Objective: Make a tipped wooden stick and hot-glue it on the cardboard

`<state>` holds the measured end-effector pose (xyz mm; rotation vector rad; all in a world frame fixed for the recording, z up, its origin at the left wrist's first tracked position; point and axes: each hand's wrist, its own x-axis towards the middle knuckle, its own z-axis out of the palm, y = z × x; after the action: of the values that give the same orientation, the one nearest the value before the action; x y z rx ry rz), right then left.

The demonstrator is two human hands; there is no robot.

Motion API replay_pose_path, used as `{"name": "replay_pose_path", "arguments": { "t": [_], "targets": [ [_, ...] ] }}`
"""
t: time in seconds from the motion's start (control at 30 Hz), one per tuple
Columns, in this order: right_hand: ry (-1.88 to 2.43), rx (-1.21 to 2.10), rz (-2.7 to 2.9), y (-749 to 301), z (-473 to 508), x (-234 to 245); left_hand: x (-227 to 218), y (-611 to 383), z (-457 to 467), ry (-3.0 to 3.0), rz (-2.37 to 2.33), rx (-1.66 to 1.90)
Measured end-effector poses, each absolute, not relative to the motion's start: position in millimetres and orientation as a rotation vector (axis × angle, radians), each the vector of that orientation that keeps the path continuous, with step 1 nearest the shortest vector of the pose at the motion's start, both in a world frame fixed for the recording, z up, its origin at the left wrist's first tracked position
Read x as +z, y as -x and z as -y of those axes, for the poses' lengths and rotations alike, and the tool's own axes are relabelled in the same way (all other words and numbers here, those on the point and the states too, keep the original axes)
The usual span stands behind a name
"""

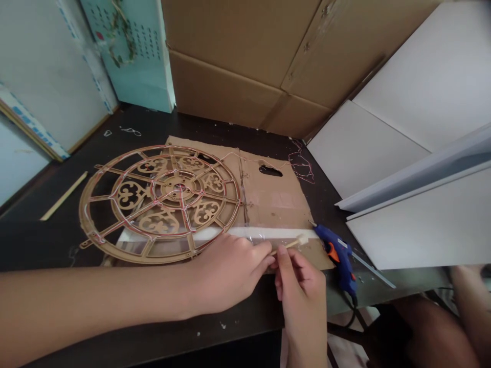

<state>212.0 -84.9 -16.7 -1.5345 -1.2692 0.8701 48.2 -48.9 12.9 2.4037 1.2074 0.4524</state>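
Note:
My left hand (pixel 226 271) and my right hand (pixel 301 289) meet at the table's near edge, both pinching a thin wooden stick (pixel 293 244) with a small pale block at its far tip. The stick lies over a long white strip (pixel 268 233) on a flattened piece of cardboard (pixel 276 199). Left of my hands a round laser-cut wooden wheel (pixel 161 202) with ornamental spokes and thin red wire lies flat, partly on the cardboard. A blue hot glue gun (pixel 339 255) with an orange trigger rests just right of my right hand.
A dark table (pixel 57 240) holds everything. Big cardboard boxes (pixel 238 56) stand at the back, white boards (pixel 414 153) lean on the right, and light panels (pixel 49 76) stand on the left. A loose wooden stick (pixel 63 197) lies far left. Tangled wire (pixel 301 163) sits behind the cardboard.

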Motion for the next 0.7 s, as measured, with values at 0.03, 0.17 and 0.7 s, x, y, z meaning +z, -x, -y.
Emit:
{"name": "replay_pose_path", "arguments": {
  "t": [0.03,0.17,0.7],
  "targets": [
    [1.537,0.869,1.270,-212.2,85.2,-16.9,12.5,-48.4,49.2,-2.409,-1.217,0.448],
    [1.542,0.866,1.262,-213.0,85.9,-17.6,10.5,-48.1,49.5,-2.444,-1.214,0.431],
    [1.560,0.907,1.260,-212.0,86.5,-16.4,8.9,-48.8,49.5,-2.411,-1.251,0.515]
  ]
}}
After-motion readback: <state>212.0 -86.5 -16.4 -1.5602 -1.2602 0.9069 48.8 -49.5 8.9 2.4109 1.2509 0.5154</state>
